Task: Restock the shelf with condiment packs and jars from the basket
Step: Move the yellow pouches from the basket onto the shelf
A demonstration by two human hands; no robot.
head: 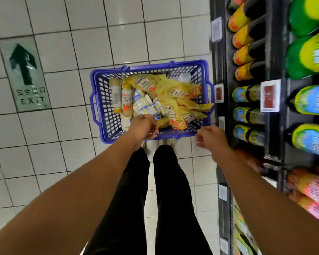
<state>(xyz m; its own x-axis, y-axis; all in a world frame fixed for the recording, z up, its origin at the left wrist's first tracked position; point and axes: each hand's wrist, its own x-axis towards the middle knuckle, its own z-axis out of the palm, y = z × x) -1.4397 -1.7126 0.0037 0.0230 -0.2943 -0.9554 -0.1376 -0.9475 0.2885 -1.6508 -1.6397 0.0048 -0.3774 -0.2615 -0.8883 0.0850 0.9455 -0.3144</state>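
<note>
Condiment packs (170,111), yellow soft pouches, heaped with pale jars (145,104) in blue plastic lattice basket (147,65), frame centre. Mid-pick: left hand (144,128) over near rim, fingers (153,126) curled under (grip unclear); right hand (210,137) beside it, loosely curled, empty. Next: secure one pouch, lift rightward to dark shelf (273,52).

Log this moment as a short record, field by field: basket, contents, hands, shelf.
basket: blue, standing on the tiled floor
contents: yellow packs heaped on the right, jars lying on the left
left hand: reaches in over the near rim, among the packs; whether it grips one cannot be told
right hand: by the basket's near right corner, fingers loosely curled, holding nothing
shelf: on the right, dark, with rows of bottles and price tags
floor sign: green arrow and EXIT, on the left
</note>
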